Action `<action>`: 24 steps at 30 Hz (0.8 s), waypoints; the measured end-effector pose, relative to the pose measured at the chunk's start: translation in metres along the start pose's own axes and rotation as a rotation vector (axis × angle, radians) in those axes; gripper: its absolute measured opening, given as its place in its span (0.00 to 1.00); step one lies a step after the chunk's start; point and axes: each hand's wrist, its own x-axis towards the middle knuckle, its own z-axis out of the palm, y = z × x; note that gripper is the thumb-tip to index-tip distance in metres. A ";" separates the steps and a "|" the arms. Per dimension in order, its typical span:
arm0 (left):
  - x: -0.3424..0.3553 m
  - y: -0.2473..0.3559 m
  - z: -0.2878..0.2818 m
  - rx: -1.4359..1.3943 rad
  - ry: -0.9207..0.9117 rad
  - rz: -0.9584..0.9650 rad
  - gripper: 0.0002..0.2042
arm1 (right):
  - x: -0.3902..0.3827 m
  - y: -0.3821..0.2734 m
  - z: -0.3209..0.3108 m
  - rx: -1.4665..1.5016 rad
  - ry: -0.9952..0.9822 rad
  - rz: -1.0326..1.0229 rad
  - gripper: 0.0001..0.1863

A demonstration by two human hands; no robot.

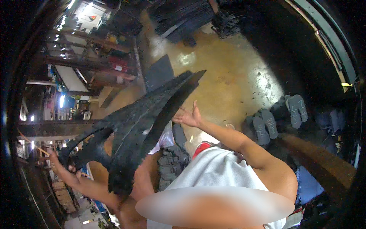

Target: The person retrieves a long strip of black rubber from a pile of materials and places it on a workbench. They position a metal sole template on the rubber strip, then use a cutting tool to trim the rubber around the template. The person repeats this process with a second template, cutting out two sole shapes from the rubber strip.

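Observation:
A large, limp black sheet with ragged edges and a big gap near its left end hangs across the space in front of me. It looks like rubber or foam; I cannot tell which. My left hand is closed around the sheet's left end, out to the side. At the sheet's right edge is my right hand, its thumb up and its fingers apart. Some of those fingertips run behind or against the edge, and whether they touch it is unclear.
Grey sole-shaped pieces with pale markings stand in bundles at the right. Dark stacked pieces lie beside my legs. A flat dark slab and a pile of black sheets lie farther off on the shiny brownish floor. Cluttered shelving lines the left.

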 end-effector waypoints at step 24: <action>0.206 0.048 0.657 -0.910 -0.356 0.884 0.36 | 0.010 -0.459 0.284 -0.475 -0.482 -0.980 0.47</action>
